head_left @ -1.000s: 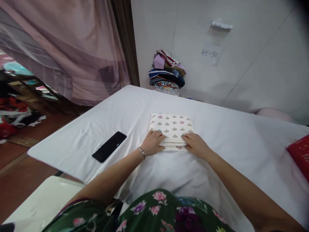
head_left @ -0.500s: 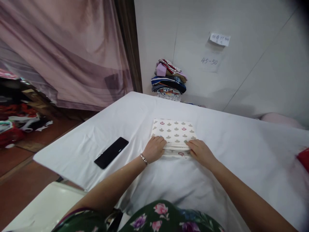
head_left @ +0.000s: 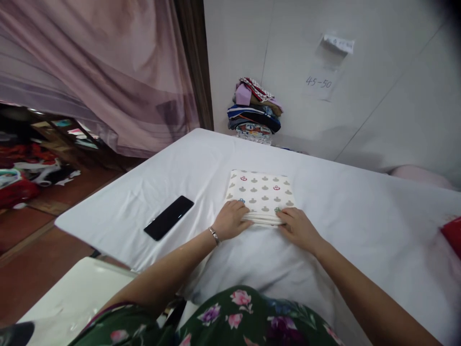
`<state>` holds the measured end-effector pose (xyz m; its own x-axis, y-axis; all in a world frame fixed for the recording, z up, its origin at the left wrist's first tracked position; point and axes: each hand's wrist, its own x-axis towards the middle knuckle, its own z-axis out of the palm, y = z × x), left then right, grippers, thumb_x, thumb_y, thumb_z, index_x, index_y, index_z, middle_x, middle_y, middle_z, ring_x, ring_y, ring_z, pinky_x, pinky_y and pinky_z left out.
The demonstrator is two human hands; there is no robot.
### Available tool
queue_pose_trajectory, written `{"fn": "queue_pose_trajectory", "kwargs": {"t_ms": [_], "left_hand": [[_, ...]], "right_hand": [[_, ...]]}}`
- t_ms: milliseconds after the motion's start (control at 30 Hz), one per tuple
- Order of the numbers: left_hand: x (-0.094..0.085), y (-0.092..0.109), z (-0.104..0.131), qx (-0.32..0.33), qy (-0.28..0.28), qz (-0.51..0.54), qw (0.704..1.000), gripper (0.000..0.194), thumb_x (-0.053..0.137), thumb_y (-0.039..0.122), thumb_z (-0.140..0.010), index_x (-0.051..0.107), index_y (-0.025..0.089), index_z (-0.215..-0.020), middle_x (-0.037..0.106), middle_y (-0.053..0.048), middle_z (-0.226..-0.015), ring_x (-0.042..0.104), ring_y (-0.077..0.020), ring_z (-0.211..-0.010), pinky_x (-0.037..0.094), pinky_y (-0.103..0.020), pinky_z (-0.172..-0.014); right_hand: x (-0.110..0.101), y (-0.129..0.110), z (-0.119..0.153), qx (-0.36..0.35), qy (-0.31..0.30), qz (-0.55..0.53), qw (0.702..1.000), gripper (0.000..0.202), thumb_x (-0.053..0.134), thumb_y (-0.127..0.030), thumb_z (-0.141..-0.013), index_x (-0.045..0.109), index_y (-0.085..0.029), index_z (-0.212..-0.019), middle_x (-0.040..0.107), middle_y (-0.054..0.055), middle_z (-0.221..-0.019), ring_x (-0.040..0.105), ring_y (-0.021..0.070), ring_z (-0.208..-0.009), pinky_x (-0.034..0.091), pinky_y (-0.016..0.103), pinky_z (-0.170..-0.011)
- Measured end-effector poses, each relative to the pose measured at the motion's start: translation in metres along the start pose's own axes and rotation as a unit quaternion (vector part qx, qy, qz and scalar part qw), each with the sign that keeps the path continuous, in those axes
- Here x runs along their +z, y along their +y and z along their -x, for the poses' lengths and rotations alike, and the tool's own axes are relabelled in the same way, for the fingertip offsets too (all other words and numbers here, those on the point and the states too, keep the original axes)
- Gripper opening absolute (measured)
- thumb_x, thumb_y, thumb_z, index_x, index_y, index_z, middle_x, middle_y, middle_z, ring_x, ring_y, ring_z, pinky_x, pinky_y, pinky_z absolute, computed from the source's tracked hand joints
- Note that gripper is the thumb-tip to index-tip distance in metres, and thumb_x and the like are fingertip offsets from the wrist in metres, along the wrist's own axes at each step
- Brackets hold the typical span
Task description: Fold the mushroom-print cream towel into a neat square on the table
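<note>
A folded white cloth (head_left: 260,193) with a small grey, red and blue print lies flat on the white-covered table. Its stacked layers show along the near edge. My left hand (head_left: 230,219), with a bracelet at the wrist, grips the near left corner, fingers on top and thumb low at the edge. At the near right corner my right hand (head_left: 298,228) pinches the layers in the same way. Both thumbs are partly hidden by the hands and the cloth.
A black phone (head_left: 169,217) lies on the white table cover (head_left: 201,163) to the left. Behind the table, folded clothes (head_left: 254,113) are stacked against the wall. A pink curtain (head_left: 137,72) hangs back left, and a white stool-like surface (head_left: 79,288) stands low left.
The printed flap that stuck out below the cloth's near edge no longer shows; the near edges now lie roughly even. Both hands keep to the near corners. My view has tilted slightly.
</note>
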<state>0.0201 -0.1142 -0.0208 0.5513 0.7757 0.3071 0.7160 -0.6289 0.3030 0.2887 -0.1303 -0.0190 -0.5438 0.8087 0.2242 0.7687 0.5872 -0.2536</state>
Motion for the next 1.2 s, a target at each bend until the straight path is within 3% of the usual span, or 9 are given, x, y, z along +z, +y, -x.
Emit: {"fn": "queue_pose_trajectory", "kwargs": {"t_ms": [100,267,400,767,900,1200], "left_hand": [[0.001,-0.002,-0.003,-0.016,-0.004,0.009,1.0,0.023,0.045,0.037,-0.089,0.062,0.021,-0.092,0.058,-0.005,-0.088,0.052,-0.0194,-0.086,0.039,-0.035,-0.078],[0.003,-0.004,-0.008,0.001,-0.014,-0.007,1.0,0.025,0.054,0.041,-0.084,0.063,0.022,-0.098,0.059,-0.004,-0.091,0.052,-0.0198,-0.087,0.038,-0.034,-0.077],[0.005,-0.003,-0.01,-0.021,-0.012,-0.001,1.0,0.023,0.053,0.039,-0.085,0.065,0.021,-0.093,0.06,-0.004,-0.087,0.053,-0.019,-0.085,0.038,-0.034,-0.076],[0.001,0.001,-0.016,-0.071,-0.03,0.055,0.996,0.015,0.064,0.033,-0.077,0.064,0.021,-0.086,0.062,-0.001,-0.082,0.056,-0.0178,-0.084,0.039,-0.034,-0.078],[0.0,0.003,-0.023,-0.068,-0.011,0.049,0.996,0.018,0.06,0.036,-0.08,0.064,0.02,-0.087,0.062,-0.003,-0.088,0.056,-0.0184,-0.085,0.04,-0.033,-0.077],[0.01,0.005,-0.027,-0.078,-0.039,0.063,0.994,0.012,0.056,0.026,-0.081,0.065,0.021,-0.076,0.063,-0.001,-0.079,0.056,-0.0162,-0.08,0.042,-0.029,-0.075]], "right_hand": [[-0.003,-0.003,-0.005,0.02,0.007,-0.027,0.999,0.024,0.049,-0.031,-0.085,0.06,-0.023,-0.105,0.06,0.007,-0.101,0.054,0.022,-0.094,0.042,0.038,-0.083],[0.001,-0.005,-0.021,0.023,-0.004,-0.035,0.999,0.019,0.048,-0.03,-0.088,0.063,-0.023,-0.095,0.061,0.004,-0.089,0.054,0.0183,-0.085,0.043,0.032,-0.075],[0.006,-0.003,-0.027,0.015,-0.009,-0.041,0.999,0.019,0.049,-0.031,-0.087,0.064,-0.023,-0.096,0.06,0.003,-0.085,0.054,0.0175,-0.082,0.043,0.031,-0.074],[0.015,-0.002,-0.024,0.038,0.029,-0.073,0.996,0.013,0.051,-0.03,-0.086,0.063,-0.024,-0.09,0.061,0.003,-0.087,0.054,0.018,-0.083,0.044,0.031,-0.074],[0.012,-0.002,-0.026,0.03,0.022,-0.098,0.994,0.015,0.051,-0.034,-0.086,0.062,-0.023,-0.089,0.061,0.003,-0.088,0.055,0.018,-0.083,0.044,0.032,-0.075],[0.009,-0.006,-0.03,0.067,-0.003,-0.103,0.992,0.017,0.047,-0.026,-0.087,0.063,-0.024,-0.083,0.06,0.001,-0.084,0.054,0.0161,-0.082,0.042,0.03,-0.074]]}}
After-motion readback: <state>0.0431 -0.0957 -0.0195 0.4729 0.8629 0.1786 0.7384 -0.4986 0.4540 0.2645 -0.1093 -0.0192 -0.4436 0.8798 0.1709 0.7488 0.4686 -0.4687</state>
